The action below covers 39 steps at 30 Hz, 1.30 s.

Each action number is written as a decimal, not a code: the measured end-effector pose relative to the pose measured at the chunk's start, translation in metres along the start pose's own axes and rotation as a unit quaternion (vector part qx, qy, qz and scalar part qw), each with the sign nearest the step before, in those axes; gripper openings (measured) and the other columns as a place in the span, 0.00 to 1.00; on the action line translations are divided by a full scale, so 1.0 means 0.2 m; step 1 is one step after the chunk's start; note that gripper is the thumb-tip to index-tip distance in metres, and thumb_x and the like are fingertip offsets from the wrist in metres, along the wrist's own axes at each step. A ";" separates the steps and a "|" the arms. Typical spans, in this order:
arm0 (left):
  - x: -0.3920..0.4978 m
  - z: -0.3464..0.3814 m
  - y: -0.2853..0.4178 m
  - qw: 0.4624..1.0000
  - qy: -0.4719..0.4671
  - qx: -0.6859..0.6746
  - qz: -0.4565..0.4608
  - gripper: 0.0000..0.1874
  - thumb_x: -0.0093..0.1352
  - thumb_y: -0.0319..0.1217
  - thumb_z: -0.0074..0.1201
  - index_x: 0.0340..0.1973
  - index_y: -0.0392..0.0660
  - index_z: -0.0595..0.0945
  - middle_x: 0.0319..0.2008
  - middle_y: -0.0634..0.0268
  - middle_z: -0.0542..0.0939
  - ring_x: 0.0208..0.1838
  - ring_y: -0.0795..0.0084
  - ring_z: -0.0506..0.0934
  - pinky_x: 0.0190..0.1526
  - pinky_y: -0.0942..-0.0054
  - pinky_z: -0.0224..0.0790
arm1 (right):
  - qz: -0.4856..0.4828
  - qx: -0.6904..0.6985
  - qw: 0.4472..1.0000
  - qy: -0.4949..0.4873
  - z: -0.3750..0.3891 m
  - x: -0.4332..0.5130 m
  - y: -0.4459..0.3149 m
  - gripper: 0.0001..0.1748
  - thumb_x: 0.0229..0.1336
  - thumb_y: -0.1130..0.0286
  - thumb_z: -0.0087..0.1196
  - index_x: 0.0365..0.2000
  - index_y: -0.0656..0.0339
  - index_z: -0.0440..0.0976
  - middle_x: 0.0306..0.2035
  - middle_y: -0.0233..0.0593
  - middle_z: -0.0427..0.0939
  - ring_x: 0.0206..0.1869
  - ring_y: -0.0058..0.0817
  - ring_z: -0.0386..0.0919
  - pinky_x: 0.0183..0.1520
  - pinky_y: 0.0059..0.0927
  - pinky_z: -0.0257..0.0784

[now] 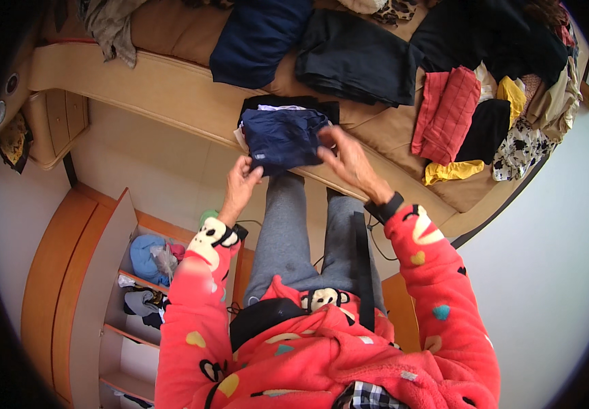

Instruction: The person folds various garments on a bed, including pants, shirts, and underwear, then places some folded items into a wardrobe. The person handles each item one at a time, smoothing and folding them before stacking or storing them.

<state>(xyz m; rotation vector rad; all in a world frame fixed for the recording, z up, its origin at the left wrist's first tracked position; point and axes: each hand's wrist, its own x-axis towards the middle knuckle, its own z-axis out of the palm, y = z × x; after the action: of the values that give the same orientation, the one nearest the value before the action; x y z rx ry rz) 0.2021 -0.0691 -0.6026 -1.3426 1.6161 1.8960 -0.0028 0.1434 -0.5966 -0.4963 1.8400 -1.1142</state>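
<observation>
A navy blue folded garment [284, 135] lies on top of a small stack at the bed's near edge, above white and black cloth [331, 108]. My left hand [243, 181] pinches its lower left corner between thumb and fingers. At the garment's right side is my right hand [344, 156], somewhat blurred, fingers apart; whether its fingertips touch the cloth cannot be told. Beyond the stack lie a larger dark blue folded garment [258, 43] and black folded trousers or similar cloth [355, 59].
Red folded cloth [447, 115], a yellow garment [452, 172] and a floral black-and-white one [521, 151] are heaped on the bed's right part. A grey-brown cloth [108, 30] hangs over the wooden bed edge [171, 89]. At lower left, an open cabinet [131, 332] holds clothes.
</observation>
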 end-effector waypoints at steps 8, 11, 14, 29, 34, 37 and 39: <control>0.14 0.01 -0.03 0.994 0.062 0.092 0.015 0.20 0.64 0.31 0.66 0.45 0.35 0.74 0.36 0.59 0.81 0.33 0.76 0.78 0.35 0.75 0.74 | 0.059 -0.248 0.958 0.134 0.16 0.06 0.08 0.27 0.53 0.57 0.65 0.47 0.64 0.70 0.36 0.43 0.77 0.40 0.40 0.77 0.44 0.41 0.73; 0.10 0.01 -0.03 0.982 0.044 0.167 0.079 0.20 0.62 0.32 0.68 0.43 0.36 0.75 0.33 0.58 0.80 0.33 0.69 0.78 0.38 0.70 0.73 | 0.134 -0.200 0.961 0.133 0.24 0.05 0.12 0.25 0.50 0.57 0.67 0.41 0.63 0.72 0.35 0.42 0.76 0.40 0.42 0.76 0.44 0.41 0.72; 0.03 0.00 0.02 0.933 0.049 0.322 0.155 0.16 0.65 0.33 0.64 0.40 0.36 0.76 0.31 0.59 0.78 0.35 0.71 0.78 0.41 0.70 0.71 | 0.091 -0.138 0.975 0.149 0.24 0.04 0.14 0.17 0.53 0.64 0.65 0.34 0.65 0.73 0.33 0.45 0.74 0.40 0.43 0.76 0.42 0.41 0.70; 0.10 -0.01 -0.01 0.960 0.104 0.245 0.085 0.12 0.74 0.35 0.52 0.37 0.38 0.72 0.19 0.60 0.68 0.24 0.73 0.64 0.28 0.67 0.62 | 0.153 0.021 0.982 0.111 0.20 -0.03 0.21 0.14 0.57 0.65 0.61 0.36 0.66 0.76 0.31 0.48 0.80 0.31 0.41 0.78 0.37 0.39 0.73; 0.08 -0.02 -0.02 0.965 0.122 0.202 0.112 0.12 0.74 0.35 0.52 0.39 0.38 0.73 0.20 0.59 0.72 0.25 0.74 0.67 0.30 0.69 0.65 | 0.101 0.006 0.978 0.185 0.21 0.00 0.20 0.11 0.54 0.69 0.63 0.34 0.64 0.74 0.28 0.43 0.76 0.31 0.39 0.76 0.37 0.39 0.71; 0.10 0.00 0.03 0.954 0.130 0.265 0.053 0.11 0.73 0.34 0.53 0.38 0.38 0.74 0.21 0.59 0.75 0.25 0.74 0.71 0.32 0.70 0.67 | 0.080 -0.054 0.967 0.235 0.20 0.02 0.21 0.10 0.53 0.70 0.63 0.32 0.63 0.73 0.27 0.41 0.75 0.32 0.39 0.74 0.37 0.40 0.70; 0.08 0.02 0.09 0.933 0.195 0.267 0.145 0.10 0.73 0.33 0.54 0.37 0.38 0.76 0.22 0.61 0.77 0.26 0.73 0.72 0.32 0.70 0.68 | 0.047 -0.127 0.953 0.270 0.19 0.01 0.19 0.10 0.53 0.71 0.63 0.31 0.62 0.72 0.27 0.41 0.74 0.33 0.40 0.74 0.37 0.41 0.69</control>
<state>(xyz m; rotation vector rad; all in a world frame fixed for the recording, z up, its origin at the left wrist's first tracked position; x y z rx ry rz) 0.1793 -0.0763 -0.6055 -1.3375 2.4189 1.2025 0.0328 0.1437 -0.6366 -0.2538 2.4773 -1.0158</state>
